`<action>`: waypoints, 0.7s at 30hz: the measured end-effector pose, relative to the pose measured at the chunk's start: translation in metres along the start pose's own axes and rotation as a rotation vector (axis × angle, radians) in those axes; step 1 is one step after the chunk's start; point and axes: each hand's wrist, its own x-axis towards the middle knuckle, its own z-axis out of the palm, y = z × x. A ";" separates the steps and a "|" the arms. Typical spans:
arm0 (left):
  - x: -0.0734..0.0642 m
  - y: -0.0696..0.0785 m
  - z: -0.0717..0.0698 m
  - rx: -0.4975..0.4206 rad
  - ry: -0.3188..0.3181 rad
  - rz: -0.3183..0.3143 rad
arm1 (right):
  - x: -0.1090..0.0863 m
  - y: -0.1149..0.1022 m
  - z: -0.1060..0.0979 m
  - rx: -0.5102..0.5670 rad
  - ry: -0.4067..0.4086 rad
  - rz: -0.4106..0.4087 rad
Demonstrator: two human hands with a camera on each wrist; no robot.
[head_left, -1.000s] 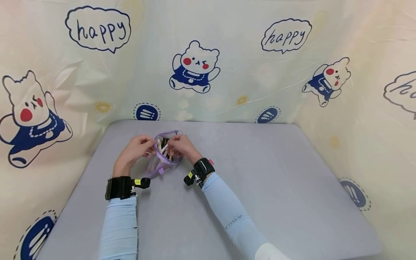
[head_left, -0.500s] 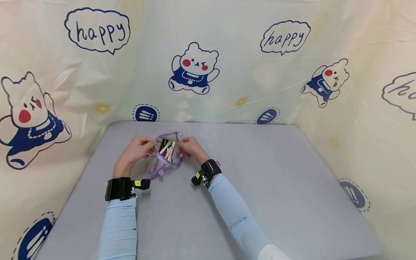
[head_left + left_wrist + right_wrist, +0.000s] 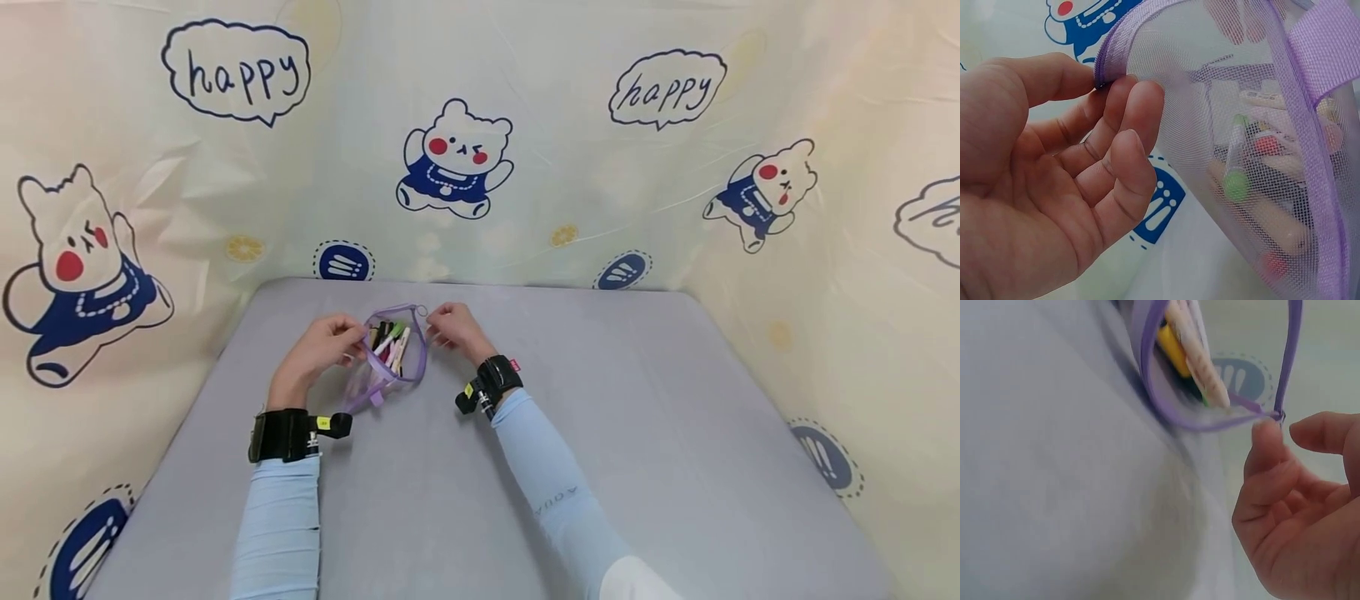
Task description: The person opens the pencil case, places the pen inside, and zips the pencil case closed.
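Observation:
A see-through mesh pencil case with purple trim (image 3: 422, 358) stands gaping at the table's back left. Several pens and markers (image 3: 402, 346) fill it, one of them with a green cap. My left hand (image 3: 326, 342) pinches the zipper edge (image 3: 1112, 59) between thumb and index finger, its other fingers loosely bent. To the right of the case is my right hand (image 3: 456, 327), close to the zipper's end (image 3: 1277, 416). In the right wrist view its thumb and index finger are apart with nothing seen between them; whether the index fingertip touches the trim cannot be told.
The case stands on a grey table (image 3: 637, 433), whose back edge lies just behind it. A patterned cloth (image 3: 555, 167) hangs behind and along both sides. Black wrist cameras (image 3: 330, 425) sit on both wrists.
My right hand has withdrawn from among the pens to the right, then up towards the zipper's end. More pens show in the opening. My left hand keeps its pinch.

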 end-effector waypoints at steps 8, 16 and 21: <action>0.004 -0.001 0.006 0.044 -0.009 0.004 | 0.010 0.000 -0.002 -0.131 0.049 -0.065; 0.009 0.003 0.022 0.158 -0.051 0.009 | 0.020 0.005 0.001 -0.148 -0.036 -0.060; 0.010 0.008 0.032 0.200 -0.064 -0.010 | 0.028 0.006 -0.001 -0.135 -0.054 -0.034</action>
